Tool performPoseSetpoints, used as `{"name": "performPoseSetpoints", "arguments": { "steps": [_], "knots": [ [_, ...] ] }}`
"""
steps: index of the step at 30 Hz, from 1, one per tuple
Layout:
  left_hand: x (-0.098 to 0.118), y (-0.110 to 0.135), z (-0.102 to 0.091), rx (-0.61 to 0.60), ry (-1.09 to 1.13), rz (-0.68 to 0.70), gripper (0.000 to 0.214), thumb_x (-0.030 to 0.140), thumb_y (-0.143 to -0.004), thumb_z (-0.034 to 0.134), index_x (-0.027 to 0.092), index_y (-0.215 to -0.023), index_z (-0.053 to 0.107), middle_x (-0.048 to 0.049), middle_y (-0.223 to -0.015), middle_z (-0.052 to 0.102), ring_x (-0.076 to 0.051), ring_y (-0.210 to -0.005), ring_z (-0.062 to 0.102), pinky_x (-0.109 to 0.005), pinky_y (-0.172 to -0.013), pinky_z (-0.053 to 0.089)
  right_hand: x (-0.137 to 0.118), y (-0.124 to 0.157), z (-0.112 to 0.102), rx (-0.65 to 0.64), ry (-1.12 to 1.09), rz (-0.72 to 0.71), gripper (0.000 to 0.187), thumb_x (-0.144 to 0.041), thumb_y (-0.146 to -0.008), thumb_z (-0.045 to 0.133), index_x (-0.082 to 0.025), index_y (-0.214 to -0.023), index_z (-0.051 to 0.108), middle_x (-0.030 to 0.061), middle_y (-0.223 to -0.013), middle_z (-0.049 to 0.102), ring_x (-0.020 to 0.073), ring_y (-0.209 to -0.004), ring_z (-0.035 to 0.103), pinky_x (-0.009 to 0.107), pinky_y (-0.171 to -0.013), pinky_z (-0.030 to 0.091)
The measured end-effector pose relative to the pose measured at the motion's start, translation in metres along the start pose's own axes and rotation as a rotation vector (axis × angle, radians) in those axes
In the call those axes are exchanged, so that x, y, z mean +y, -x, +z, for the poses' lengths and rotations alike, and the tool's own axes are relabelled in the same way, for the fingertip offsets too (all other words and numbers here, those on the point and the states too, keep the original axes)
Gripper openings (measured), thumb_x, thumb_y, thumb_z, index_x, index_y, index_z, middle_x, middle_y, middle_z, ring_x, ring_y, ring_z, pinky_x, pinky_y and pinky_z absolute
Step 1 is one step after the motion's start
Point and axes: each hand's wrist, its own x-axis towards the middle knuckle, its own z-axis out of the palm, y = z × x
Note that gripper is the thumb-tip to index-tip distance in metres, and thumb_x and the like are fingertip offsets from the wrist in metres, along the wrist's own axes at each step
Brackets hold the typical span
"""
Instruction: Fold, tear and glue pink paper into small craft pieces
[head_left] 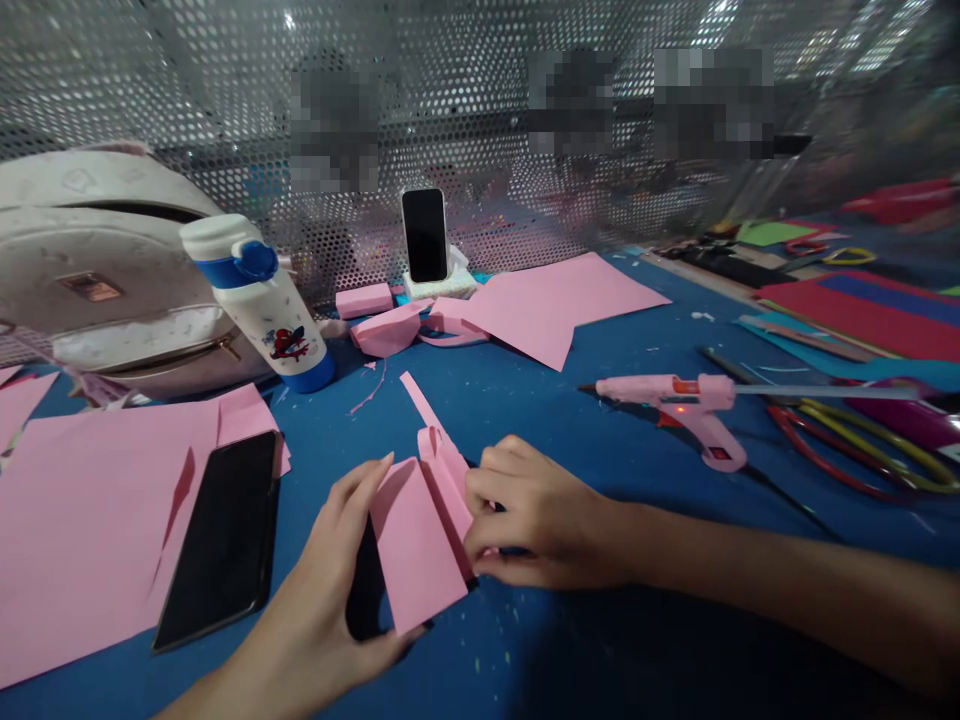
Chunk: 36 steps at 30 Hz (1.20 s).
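Note:
A folded piece of pink paper [417, 530] lies on the blue table [570, 420] in front of me. My left hand [330, 580] holds its left and lower edge, thumb under one corner and fingers curled over the top. My right hand [536, 515] is closed on the paper's pleated right edge, pinching the folds together. A narrow pink strip sticks up from the fold toward the far side.
A black phone [225, 535] lies on a large pink sheet [82, 520] at the left. A white and blue bottle [259, 300] and a white bag [97, 270] stand behind. A pink glue gun [686, 405] and scissors [862, 450] lie at the right. Another phone [424, 235] stands against the mesh wall.

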Motion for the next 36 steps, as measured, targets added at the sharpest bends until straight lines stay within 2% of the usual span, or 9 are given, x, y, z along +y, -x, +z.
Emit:
{"name": "performPoseSetpoints", "arguments": {
  "steps": [14,18,24,29,33,36],
  "knots": [
    [-0.0002,-0.002,0.0026,0.018,0.006,0.003,0.1,0.021,-0.073,0.071,0.032,-0.154,0.013,-0.0148,-0.153,0.028,-0.042,-0.142,0.03,-0.066,-0.111,0.034,0.0045,0.0007,0.0001,-0.001,-0.077,0.04,0.003,-0.024,-0.087,0.069,-0.022,-0.086,0.069,-0.0003,-0.086,0.059,0.0158,-0.078,0.043,0.032,-0.072,0.025],
    [0.0012,-0.0031,0.0026,0.026,0.0,0.003,0.096,0.024,-0.076,0.07,0.032,-0.154,0.015,-0.0147,-0.152,0.029,-0.042,-0.141,0.03,-0.068,-0.11,0.034,0.0058,0.0009,0.0011,-0.01,-0.075,0.04,0.006,-0.026,-0.089,0.066,-0.022,-0.086,0.069,0.0005,-0.086,0.059,0.0161,-0.077,0.042,0.032,-0.072,0.024],
    [0.0012,-0.004,0.0002,0.011,-0.023,0.007,0.102,0.02,-0.073,0.073,0.033,-0.155,0.013,-0.0154,-0.151,0.03,-0.044,-0.139,0.032,-0.068,-0.109,0.036,0.0069,0.0005,0.0008,-0.041,-0.061,0.035,0.009,-0.028,-0.091,0.064,-0.022,-0.086,0.069,0.0009,-0.087,0.06,0.0165,-0.078,0.042,0.033,-0.071,0.024],
    [-0.0002,-0.0039,0.0,-0.005,-0.015,0.03,0.098,0.023,-0.076,0.071,0.032,-0.154,0.012,-0.0163,-0.151,0.028,-0.043,-0.14,0.03,-0.07,-0.11,0.033,0.0069,0.001,0.0008,-0.027,-0.076,0.032,0.007,-0.027,-0.091,0.064,-0.022,-0.087,0.069,0.0015,-0.087,0.061,0.0168,-0.078,0.042,0.033,-0.071,0.024],
    [-0.0009,-0.0023,0.0006,-0.01,-0.005,-0.005,0.098,0.022,-0.076,0.071,0.032,-0.154,0.012,-0.016,-0.153,0.026,-0.042,-0.142,0.028,-0.07,-0.112,0.028,0.0073,0.0009,0.0012,-0.01,-0.08,0.017,0.006,-0.025,-0.09,0.065,-0.021,-0.086,0.068,0.0006,-0.085,0.06,0.0161,-0.077,0.042,0.032,-0.071,0.024],
    [-0.0013,-0.0011,0.001,-0.008,-0.009,0.003,0.098,0.022,-0.076,0.071,0.031,-0.154,0.012,-0.0155,-0.153,0.025,-0.042,-0.142,0.028,-0.069,-0.112,0.029,0.0078,0.0008,0.0016,0.007,-0.083,0.006,0.005,-0.024,-0.088,0.066,-0.021,-0.085,0.068,-0.0003,-0.084,0.059,0.0157,-0.076,0.042,0.032,-0.07,0.024]
  ]
}}
